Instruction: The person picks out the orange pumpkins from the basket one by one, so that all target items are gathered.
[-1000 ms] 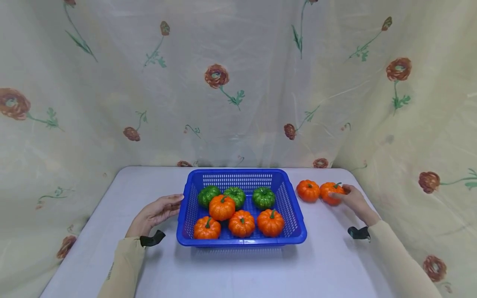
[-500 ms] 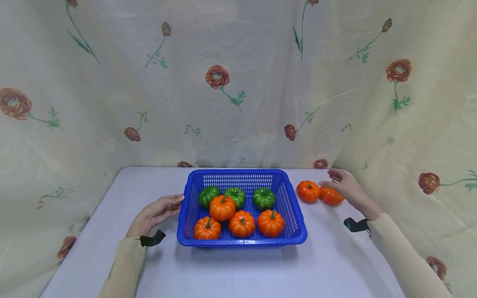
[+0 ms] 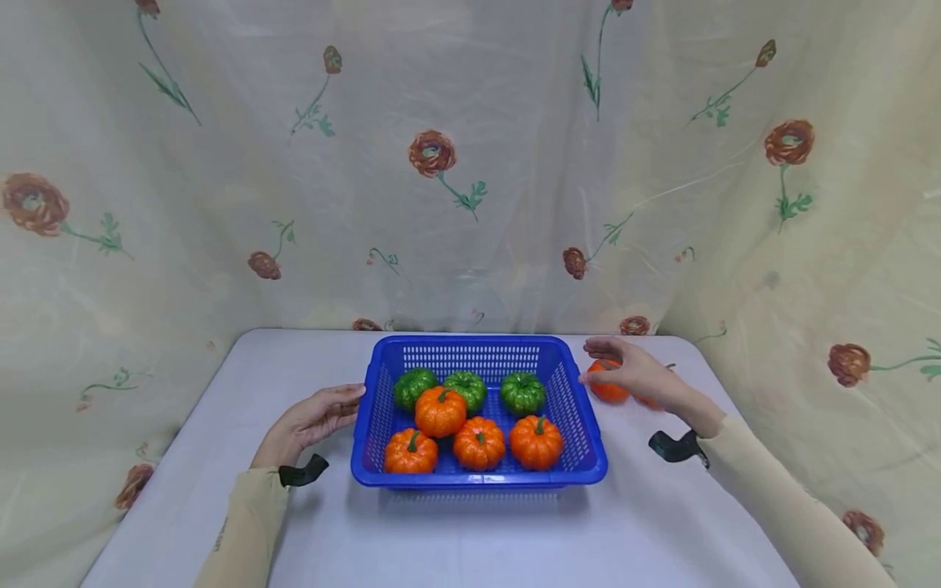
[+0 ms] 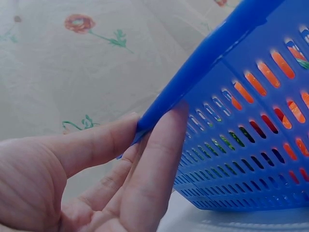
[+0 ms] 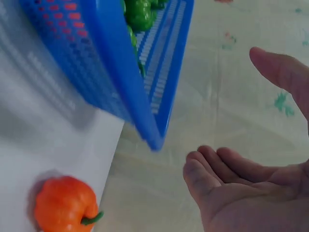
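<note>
**Head view: one hand on the basket, the other over loose pumpkins**

The head view takes in the whole scene: a blue plastic basket point(image 3: 479, 408) sits mid-table holding three green pumpkins point(image 3: 464, 389) at the back and four orange pumpkins point(image 3: 479, 442) nearer the front. The left hand point(image 3: 312, 419) rests against the basket's left rim. The right hand point(image 3: 638, 377) hovers, fingers spread and relaxed, over an orange pumpkin point(image 3: 606, 387) lying on the table just right of the basket; a second orange one is mostly hidden behind the hand.

Only the left wrist view shows the contact closely: the thumb and straight fingers point(image 4: 154, 164) lie against the basket's rim point(image 4: 203, 63), the thumb along the rim and the fingers under it. The right wrist view shows the open palm point(image 5: 251, 183) holding nothing, with one orange pumpkin point(image 5: 65, 203) apart from it on the table.

No writing can be read anywhere. The table point(image 3: 470, 531) is pale lavender-white; cream cloth printed with red flowers point(image 3: 470, 163) hangs behind and at both sides.
</note>
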Demonstrator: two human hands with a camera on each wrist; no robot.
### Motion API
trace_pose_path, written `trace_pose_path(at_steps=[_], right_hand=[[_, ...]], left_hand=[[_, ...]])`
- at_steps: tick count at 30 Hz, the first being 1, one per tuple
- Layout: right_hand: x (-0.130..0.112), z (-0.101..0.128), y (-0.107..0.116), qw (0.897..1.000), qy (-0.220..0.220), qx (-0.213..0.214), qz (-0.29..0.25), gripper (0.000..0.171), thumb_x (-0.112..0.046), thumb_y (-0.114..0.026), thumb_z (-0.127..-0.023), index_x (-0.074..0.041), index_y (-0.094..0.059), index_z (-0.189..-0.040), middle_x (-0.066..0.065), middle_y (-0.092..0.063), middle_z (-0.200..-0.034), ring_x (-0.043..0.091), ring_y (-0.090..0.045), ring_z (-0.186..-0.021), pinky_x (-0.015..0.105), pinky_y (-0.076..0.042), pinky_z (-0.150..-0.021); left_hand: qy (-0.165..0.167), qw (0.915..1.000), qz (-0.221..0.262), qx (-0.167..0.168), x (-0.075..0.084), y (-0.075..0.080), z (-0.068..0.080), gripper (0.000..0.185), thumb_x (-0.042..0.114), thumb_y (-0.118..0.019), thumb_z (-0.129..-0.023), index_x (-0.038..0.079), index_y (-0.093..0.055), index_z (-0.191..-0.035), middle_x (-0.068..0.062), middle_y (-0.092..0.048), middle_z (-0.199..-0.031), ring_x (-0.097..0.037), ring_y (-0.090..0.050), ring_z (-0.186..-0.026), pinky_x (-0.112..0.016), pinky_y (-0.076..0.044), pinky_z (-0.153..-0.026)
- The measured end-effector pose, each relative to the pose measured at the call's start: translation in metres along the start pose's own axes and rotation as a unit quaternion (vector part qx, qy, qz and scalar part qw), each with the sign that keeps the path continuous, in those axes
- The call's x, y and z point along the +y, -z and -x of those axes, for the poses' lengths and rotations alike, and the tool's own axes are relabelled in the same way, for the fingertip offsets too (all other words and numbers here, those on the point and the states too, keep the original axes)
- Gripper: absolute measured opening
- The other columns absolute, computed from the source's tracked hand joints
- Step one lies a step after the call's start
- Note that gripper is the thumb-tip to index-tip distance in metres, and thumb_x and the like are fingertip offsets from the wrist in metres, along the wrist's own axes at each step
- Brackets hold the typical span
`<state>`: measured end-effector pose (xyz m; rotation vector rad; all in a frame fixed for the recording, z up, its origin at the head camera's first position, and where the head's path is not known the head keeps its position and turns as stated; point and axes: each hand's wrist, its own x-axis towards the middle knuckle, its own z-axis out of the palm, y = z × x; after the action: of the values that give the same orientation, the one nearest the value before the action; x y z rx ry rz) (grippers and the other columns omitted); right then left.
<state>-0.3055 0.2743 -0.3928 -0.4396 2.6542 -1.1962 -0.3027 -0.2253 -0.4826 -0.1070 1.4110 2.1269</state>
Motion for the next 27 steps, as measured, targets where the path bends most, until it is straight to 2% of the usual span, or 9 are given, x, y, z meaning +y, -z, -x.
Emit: trace_pose_path(at_steps=[6, 11, 16, 22, 27], right_hand=[[-0.016, -0.004, -0.026, 0.996, -0.022, -0.076, 0.038, 0.084, -0.045, -0.073, -0.072, 0.000, -0.037, -0.134, 0.019, -0.044, -0.133, 0.036, -0.043, -0.121, 0.046, -0.043, -0.095], [-0.025, -0.005, -0.047, 0.988, -0.057, -0.125, 0.069, 0.079, -0.037, -0.076, -0.071, 0.000, -0.041, -0.131, 0.017, -0.047, -0.131, 0.034, -0.045, -0.120, 0.047, -0.043, -0.096], [-0.031, -0.009, -0.065, 0.979, -0.084, -0.153, 0.108, 0.072, -0.032, -0.078, -0.069, -0.001, -0.046, -0.126, 0.014, -0.051, -0.125, 0.029, -0.048, -0.114, 0.047, -0.043, -0.095], [-0.037, -0.014, -0.079, 0.960, -0.107, -0.195, 0.169, 0.070, -0.029, -0.079, -0.067, -0.001, -0.048, -0.123, 0.009, -0.056, -0.113, 0.022, -0.052, -0.099, 0.046, -0.045, -0.093], [-0.039, -0.018, -0.088, 0.950, -0.118, -0.208, 0.198, 0.059, -0.021, -0.080, -0.067, -0.002, -0.052, -0.116, 0.008, -0.058, -0.104, 0.021, -0.053, -0.091, 0.045, -0.046, -0.091]], left_hand=[[-0.010, 0.9999, -0.007, -0.008, 0.000, 0.001, -0.001, 0.049, 0.013, -0.057, -0.089, -0.002, -0.035, -0.130, -0.008, -0.062, -0.101, -0.016, -0.062, -0.089, -0.029, -0.050, -0.086], [-0.008, 0.9999, -0.005, -0.004, -0.001, 0.001, -0.001, 0.048, 0.013, -0.057, -0.089, -0.001, -0.036, -0.130, -0.008, -0.062, -0.102, -0.017, -0.062, -0.090, -0.029, -0.050, -0.087], [-0.002, 1.0000, -0.004, 0.002, -0.002, 0.001, -0.001, 0.048, 0.013, -0.056, -0.090, -0.001, -0.035, -0.131, -0.008, -0.062, -0.101, -0.016, -0.062, -0.089, -0.029, -0.050, -0.086], [-0.007, 0.9999, -0.010, -0.010, -0.002, 0.002, -0.002, 0.048, 0.013, -0.054, -0.091, -0.002, -0.033, -0.132, -0.008, -0.062, -0.101, -0.016, -0.063, -0.088, -0.028, -0.051, -0.084], [-0.010, 0.9998, -0.006, -0.014, -0.002, 0.002, -0.001, 0.044, 0.012, -0.054, -0.092, -0.001, -0.035, -0.129, -0.008, -0.062, -0.101, -0.017, -0.063, -0.088, -0.029, -0.051, -0.084]])
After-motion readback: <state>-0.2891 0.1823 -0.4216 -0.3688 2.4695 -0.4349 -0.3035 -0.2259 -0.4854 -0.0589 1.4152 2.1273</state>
